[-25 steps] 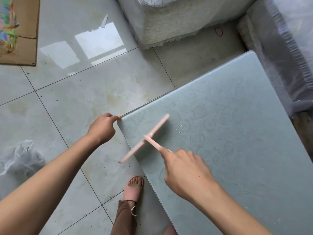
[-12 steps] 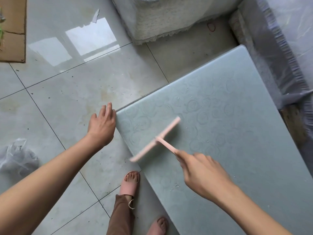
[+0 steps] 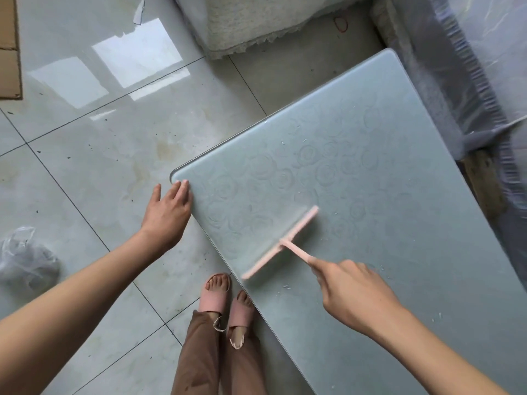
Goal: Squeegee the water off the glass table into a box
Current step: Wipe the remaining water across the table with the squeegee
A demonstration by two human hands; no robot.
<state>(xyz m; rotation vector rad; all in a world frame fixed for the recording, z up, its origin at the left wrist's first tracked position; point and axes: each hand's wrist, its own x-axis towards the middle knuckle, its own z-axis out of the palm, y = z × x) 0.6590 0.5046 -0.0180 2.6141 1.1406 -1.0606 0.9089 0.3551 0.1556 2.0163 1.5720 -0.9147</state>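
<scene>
The frosted glass table (image 3: 385,172) with a rose pattern fills the right half of the view. Small water droplets lie scattered on it. My right hand (image 3: 350,292) grips the handle of a pink squeegee (image 3: 281,242), index finger stretched along the handle. Its blade is blurred and lies over the glass near the table's left edge. My left hand (image 3: 168,209) is flat with straight fingers, fingertips touching the table's near left corner. No box is in view.
Glossy floor tiles (image 3: 99,143) spread to the left. A crumpled plastic bag (image 3: 27,260) lies at the left edge and cardboard (image 3: 10,47) at the top left. A white sofa (image 3: 256,21) and plastic-covered furniture (image 3: 470,81) border the table. My sandalled feet (image 3: 225,297) stand beside it.
The squeegee blade has moved right, from overhanging the table's left edge to lying farther in on the glass. My left hand went from curled at the edge to flat with fingertips on the corner.
</scene>
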